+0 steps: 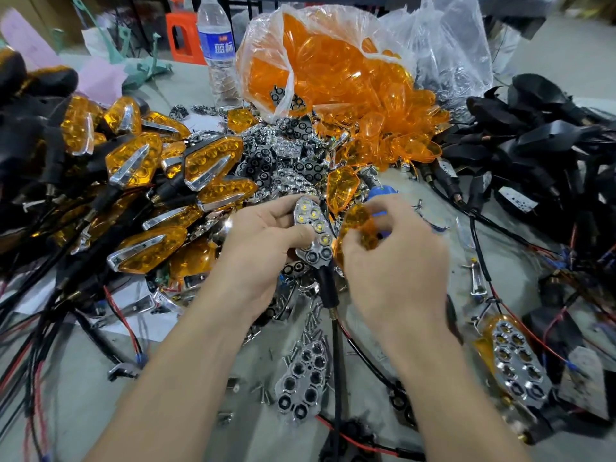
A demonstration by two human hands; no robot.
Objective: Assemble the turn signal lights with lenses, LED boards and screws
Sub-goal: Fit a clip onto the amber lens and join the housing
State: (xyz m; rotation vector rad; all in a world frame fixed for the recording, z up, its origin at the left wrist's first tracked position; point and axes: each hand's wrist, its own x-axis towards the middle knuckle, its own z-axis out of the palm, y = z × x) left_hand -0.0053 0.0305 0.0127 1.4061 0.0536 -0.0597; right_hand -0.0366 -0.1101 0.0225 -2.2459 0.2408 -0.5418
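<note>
Grey table: translucent amber lens, chrome reflector

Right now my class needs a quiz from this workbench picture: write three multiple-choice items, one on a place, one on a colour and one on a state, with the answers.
1. Where does the water bottle stand?
A) at the back, left of the bag of lenses
B) beside the right wrist
C) lying on its side in front

2. What colour is the lens in the right hand?
A) red
B) orange
C) colourless

3. In what state is the light unit in the left hand?
A) already covered by a lens
B) LEDs uncovered, lens held beside it
C) set down and let go

Answers:
1 A, the bottle stands upright beyond the piles, next to the bag.
2 B, it is the same orange as the bagged lenses.
3 B, the bare LEDs show and the lens is to the unit's right.
</note>
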